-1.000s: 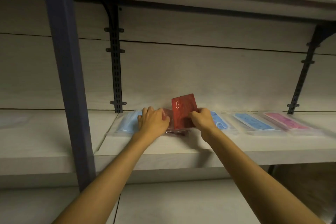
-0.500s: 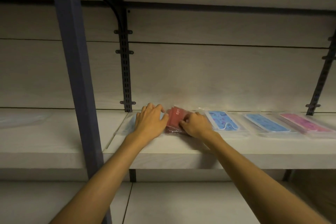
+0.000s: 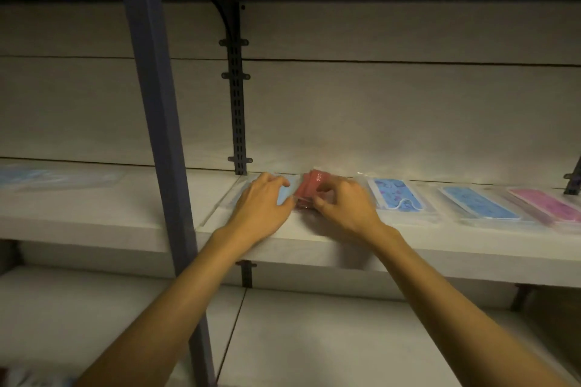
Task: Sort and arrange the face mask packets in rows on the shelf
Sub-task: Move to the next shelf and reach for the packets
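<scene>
Red mask packets held at mid-shelf, both hands engaged.

Two bare forearms are extended over the pale, matte shelf (image 3: 424,261). The left hand (image 3: 262,209) is laid flat, fingers spread, on a glossy light-blue packet (image 3: 284,196); the right hand (image 3: 344,206) is curled, its fingers pinching the red packets (image 3: 306,190) just beside. Further right, a patterned blue packet (image 3: 394,195), a plain blue packet (image 3: 478,203) and a pink packet (image 3: 547,206) are laid in a row, narrowly apart. Bare shelf is left along the front edge. A black slotted bracket (image 3: 235,88) is fixed behind.

Glossy clear plastic packets (image 3: 394,198); matt pale woodgrain shelf (image 3: 440,248).
</scene>
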A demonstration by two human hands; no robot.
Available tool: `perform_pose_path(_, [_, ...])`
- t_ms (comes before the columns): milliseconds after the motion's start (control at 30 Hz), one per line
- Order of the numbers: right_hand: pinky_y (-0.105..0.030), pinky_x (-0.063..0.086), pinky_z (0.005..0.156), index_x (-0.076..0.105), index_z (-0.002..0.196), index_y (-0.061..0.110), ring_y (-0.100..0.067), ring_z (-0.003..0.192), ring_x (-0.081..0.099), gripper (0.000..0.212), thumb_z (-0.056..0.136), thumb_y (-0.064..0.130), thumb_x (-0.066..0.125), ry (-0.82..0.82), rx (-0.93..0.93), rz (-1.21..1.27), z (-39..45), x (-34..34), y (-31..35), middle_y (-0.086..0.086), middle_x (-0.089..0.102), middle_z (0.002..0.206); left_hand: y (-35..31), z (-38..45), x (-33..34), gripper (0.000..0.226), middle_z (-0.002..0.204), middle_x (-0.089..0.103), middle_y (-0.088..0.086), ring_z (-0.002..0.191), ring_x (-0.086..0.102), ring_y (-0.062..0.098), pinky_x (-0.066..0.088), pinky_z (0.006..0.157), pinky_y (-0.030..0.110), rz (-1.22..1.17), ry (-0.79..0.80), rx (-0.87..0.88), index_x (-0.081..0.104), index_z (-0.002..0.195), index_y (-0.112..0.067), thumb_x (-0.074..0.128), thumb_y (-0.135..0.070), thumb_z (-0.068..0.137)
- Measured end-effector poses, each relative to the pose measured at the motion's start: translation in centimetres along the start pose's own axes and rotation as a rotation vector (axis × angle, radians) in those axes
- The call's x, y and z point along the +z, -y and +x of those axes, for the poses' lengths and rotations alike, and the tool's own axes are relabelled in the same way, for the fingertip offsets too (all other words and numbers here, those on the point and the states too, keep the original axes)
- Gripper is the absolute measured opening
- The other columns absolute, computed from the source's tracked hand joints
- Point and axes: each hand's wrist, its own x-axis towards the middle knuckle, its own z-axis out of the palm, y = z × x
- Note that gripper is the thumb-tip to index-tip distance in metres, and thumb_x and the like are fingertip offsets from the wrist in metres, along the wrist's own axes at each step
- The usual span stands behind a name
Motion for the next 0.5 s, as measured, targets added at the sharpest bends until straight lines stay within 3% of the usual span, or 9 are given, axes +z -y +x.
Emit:
perform_pose_path(100, [-0.04,0.056,0.08,0.074,0.105,0.024,-0.022,0.093,0.068,0.047,0.078,0.051,0.047,-0.001,-0.049,0.061,-2.2,-0.5,1.7,-0.001,0.075,0.105,0.3,-2.4,-0.7,0.039,0.141,0.048,0.001,0.126,0.048,0.021,0.039,0.098,0.032,-0.013,-0.017,-0.011,0.054,0.134,-0.025,0.054,-0.034,0.096])
perform_pose_path(267, [-0.036,0.055,0.086,0.072,0.109,0.018,-0.016,0.099,0.066,0.038,0.082,0.039,0.058,-0.002,-0.072,0.136,-5.4,-0.7,5.3,0.002,0.073,0.109,1.1,-6.4,-2.3,0.035,0.137,0.05,-0.009,0.113,0.056,0.014,0.046,0.087,0.03,-0.026,-0.045,-0.026,0.055,0.129,-0.033,0.055,-0.035,0.094])
perform_pose_path(500, [-0.029,0.054,0.079,0.072,0.108,0.023,-0.005,0.092,0.063,0.025,0.089,0.035,0.061,-0.016,-0.114,0.204,-8.7,0.5,13.1,0.01,0.07,0.108,3.8,-11.4,-6.5,0.025,0.126,0.056,-0.012,0.104,0.059,0.01,0.049,0.083,0.027,-0.065,-0.115,0.011,0.06,0.12,-0.034,0.056,-0.035,0.096])
